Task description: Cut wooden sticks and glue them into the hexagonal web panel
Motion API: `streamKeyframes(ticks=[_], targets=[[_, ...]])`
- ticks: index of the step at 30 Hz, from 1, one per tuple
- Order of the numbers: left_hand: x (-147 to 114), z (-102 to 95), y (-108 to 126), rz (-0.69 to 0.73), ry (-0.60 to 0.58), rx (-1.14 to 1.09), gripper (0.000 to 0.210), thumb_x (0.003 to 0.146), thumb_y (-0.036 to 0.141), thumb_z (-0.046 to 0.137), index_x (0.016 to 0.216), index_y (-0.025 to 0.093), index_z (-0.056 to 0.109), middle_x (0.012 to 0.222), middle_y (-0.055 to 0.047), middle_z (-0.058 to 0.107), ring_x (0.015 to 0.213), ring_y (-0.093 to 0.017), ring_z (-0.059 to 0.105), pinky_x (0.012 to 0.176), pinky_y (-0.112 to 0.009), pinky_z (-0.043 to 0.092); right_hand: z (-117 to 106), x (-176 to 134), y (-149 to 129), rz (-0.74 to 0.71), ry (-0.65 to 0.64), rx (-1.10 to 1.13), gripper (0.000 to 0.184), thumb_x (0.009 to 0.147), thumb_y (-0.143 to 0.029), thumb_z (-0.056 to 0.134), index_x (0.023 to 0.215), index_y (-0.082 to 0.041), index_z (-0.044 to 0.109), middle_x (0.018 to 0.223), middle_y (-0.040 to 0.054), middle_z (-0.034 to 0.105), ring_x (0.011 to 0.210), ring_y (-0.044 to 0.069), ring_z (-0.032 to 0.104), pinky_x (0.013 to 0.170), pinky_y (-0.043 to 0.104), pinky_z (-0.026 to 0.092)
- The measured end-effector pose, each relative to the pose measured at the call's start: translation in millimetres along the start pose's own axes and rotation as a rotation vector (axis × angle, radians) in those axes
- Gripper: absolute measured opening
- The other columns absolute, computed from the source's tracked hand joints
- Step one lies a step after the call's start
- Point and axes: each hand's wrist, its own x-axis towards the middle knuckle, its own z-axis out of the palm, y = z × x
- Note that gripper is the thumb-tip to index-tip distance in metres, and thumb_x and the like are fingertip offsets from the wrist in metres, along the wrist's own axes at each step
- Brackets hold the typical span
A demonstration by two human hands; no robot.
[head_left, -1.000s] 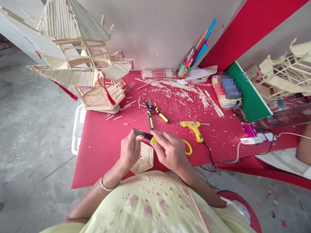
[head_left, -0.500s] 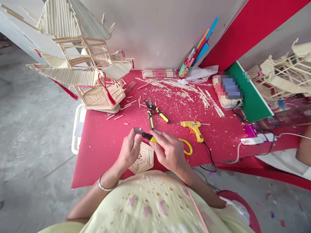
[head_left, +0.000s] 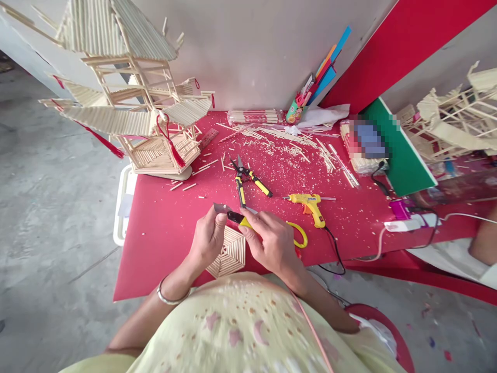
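Between thumb and fingers, my left hand (head_left: pixel 207 238) pinches a small dark-grey flat piece (head_left: pixel 220 207) with a white bit on it. A black-and-yellow handled tool (head_left: pixel 235 218), its kind unclear, is gripped by my right hand (head_left: pixel 272 241) and reaches to my left fingertips. Beneath my hands lies a hexagonal panel of wooden sticks (head_left: pixel 229 256). Just beyond them rest open pruning shears (head_left: pixel 248 178) with black-and-yellow handles. A yellow loop handle (head_left: pixel 301 235) shows beside my right hand; the rest of it is hidden.
A stick-built pagoda (head_left: pixel 128 116) with red tassels stands at the left. To the right are a yellow glue gun (head_left: pixel 310 204), a power strip (head_left: pixel 411 223) and a green board (head_left: pixel 399 150). Loose sticks (head_left: pixel 272 135) and chips litter the red table (head_left: pixel 155 248). A pen cup (head_left: pixel 295 110) stands behind.
The grey piece in my left hand has tilted slightly. Both hands otherwise keep their places and grips.
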Motion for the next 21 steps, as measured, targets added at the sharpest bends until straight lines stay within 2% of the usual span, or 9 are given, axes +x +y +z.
streamKeyframes(ticks=[6,13,21], targets=[[-1.3,2.1,0.6,0.067,0.084,0.028,0.035,0.106,0.048,0.045,0.099,0.018,0.063,0.067,0.002,0.059,0.054,-0.010,0.048,0.055,-0.022,0.038,-1.4,-0.4,-1.6,0.008,-0.029,0.044,0.039,0.107,-0.038,0.050,0.137,-0.021,0.065,0.101,0.0068,0.076,0.089,0.018,0.070,0.075,0.030,0.051],[-1.3,3.2,7.3,0.087,0.144,0.058,0.037,0.105,0.047,0.048,0.084,0.019,0.060,0.058,0.004,0.052,0.049,-0.009,0.043,0.051,-0.022,0.035,-0.4,-3.3,-3.5,-0.018,-0.024,-0.047,0.040,0.106,-0.038,0.053,0.140,-0.021,0.062,0.099,0.0079,0.075,0.089,0.020,0.067,0.076,0.033,0.050],[-4.8,7.9,-4.5,-0.027,0.144,-0.069,0.037,0.103,0.048,0.052,0.079,0.020,0.051,0.059,0.006,0.045,0.051,-0.008,0.038,0.050,-0.022,0.032,-1.9,-2.4,-2.4,-0.070,0.031,-0.191,0.041,0.104,-0.037,0.056,0.140,-0.018,0.064,0.088,0.0071,0.069,0.080,0.021,0.061,0.070,0.035,0.044]])
